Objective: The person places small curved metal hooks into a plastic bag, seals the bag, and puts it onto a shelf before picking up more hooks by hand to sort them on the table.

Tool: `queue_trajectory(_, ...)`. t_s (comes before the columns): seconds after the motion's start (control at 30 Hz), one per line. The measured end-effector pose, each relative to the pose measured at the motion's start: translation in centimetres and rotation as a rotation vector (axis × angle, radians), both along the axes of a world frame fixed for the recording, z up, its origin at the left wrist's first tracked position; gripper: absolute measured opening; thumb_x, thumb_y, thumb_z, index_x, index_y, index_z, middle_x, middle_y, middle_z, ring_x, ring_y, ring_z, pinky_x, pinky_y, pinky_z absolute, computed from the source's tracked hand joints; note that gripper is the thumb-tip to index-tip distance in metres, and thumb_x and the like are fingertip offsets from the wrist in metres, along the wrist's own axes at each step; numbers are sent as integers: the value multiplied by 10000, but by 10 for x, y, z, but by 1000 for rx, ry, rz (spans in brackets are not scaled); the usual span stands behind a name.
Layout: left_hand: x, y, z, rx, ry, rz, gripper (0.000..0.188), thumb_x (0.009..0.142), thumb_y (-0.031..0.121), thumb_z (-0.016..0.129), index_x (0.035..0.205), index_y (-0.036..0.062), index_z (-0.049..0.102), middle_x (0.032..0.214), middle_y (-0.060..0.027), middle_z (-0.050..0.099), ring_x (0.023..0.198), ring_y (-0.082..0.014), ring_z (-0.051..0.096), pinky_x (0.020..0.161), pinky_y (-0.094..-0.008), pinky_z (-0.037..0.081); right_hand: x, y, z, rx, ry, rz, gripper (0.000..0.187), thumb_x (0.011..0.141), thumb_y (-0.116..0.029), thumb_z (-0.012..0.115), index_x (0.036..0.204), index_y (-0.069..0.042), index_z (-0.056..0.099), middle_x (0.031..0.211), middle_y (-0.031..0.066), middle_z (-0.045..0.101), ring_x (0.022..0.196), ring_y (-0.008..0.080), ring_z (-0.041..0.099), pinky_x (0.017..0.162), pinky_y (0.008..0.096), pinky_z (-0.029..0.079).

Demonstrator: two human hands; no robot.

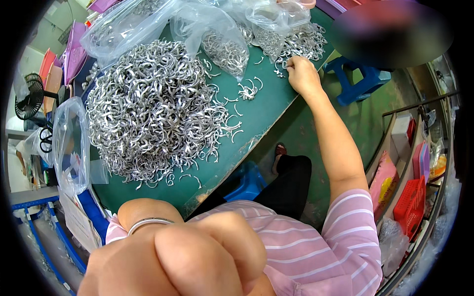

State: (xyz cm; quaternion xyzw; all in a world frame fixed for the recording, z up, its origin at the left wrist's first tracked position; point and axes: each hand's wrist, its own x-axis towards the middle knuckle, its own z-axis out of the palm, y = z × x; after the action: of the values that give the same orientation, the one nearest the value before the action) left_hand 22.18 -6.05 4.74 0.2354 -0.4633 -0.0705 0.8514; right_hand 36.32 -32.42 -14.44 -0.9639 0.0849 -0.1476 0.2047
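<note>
Close to the camera, my left hand [182,254] is raised with its fingers curled in; whatever they may hold is hidden. A bangle circles that wrist. My right hand [302,75] reaches to the table's far right edge, its fingers pinched together beside a smaller pile of silvery curved metal pieces [307,43]. Nothing between those fingertips can be made out. On the green table [266,109], a large heap of the same curved pieces [153,108] spreads over the left half. Between the piles lies a small loose cluster [250,90].
Clear plastic bags [226,55] with more pieces lie along the table's far side. A blue stool [358,81] stands beyond the right edge, another blue stool [247,180] near my legs. Left are a black fan [30,96] and scissors [46,140]; right, a red basket [411,207].
</note>
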Motion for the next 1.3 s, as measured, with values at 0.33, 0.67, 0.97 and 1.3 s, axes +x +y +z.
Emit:
queue_trajectory(0.33,-6,55,9,259,107,79,103,786,266,644,757,194,577,779,38,410,714,-117,374,679,-303,310,20,22,15,-82,146,-24,140,687,-77,571,797,-75,657,845,190,636,837,346,609,750,415,487)
queue_trajectory(0.67,-18,128,-79,413,551,581,206,829,247,528,798,47,489,700,-7,334,618,-110,309,593,-263,291,36,15,22,280,118,213,138,643,-50,662,775,-12,675,711,99,655,658,180,620,650,289,491)
queue_trajectory(0.97,-44,149,-126,655,643,864,153,803,137,581,758,-3,535,711,-50,457,607,-106,382,588,-235,333,24,26,12,-178,10,480,105,645,-17,563,732,-41,617,796,169,623,796,342,600,710,416,473)
queue_trajectory(1.3,-53,164,-132,772,679,904,168,804,137,604,719,3,550,701,-37,542,616,-88,477,586,-221,374,52,39,-13,-141,-86,632,228,638,87,494,784,-14,639,871,178,601,873,361,559,773,403,454)
